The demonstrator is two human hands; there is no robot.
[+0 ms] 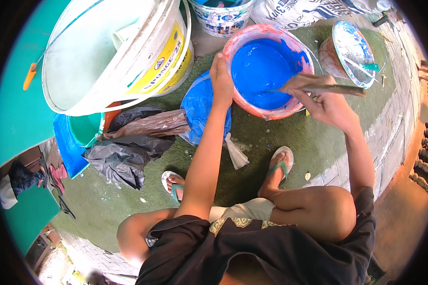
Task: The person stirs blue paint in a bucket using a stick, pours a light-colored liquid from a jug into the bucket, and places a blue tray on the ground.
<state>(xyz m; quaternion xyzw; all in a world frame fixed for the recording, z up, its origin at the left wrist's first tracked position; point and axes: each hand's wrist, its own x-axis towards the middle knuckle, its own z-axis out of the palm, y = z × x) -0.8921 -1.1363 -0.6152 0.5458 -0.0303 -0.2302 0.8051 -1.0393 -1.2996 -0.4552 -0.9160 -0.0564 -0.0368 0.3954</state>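
Observation:
A bucket (229, 47) with a reddish, paint-smeared rim stands in front of me, holding bright blue paint (259, 64). At its left side my left hand (221, 83) grips the rim, thumb up near the edge. My right hand (324, 97) is closed around a worn stick (340, 89), held nearly level over the bucket's right side. The stick's far end reaches toward the paint surface, where swirl marks show; its tip cannot be made out. Blue plastic (195, 111) lies just below my left wrist.
A large white bucket (169, 61) with a yellow label towers at the left. Behind stand a smaller paint pail (221, 21) and a white sack (290, 13). A paint-stained pail (333, 57) is at the right. Black plastic (128, 159) and a green container (84, 129) lie left.

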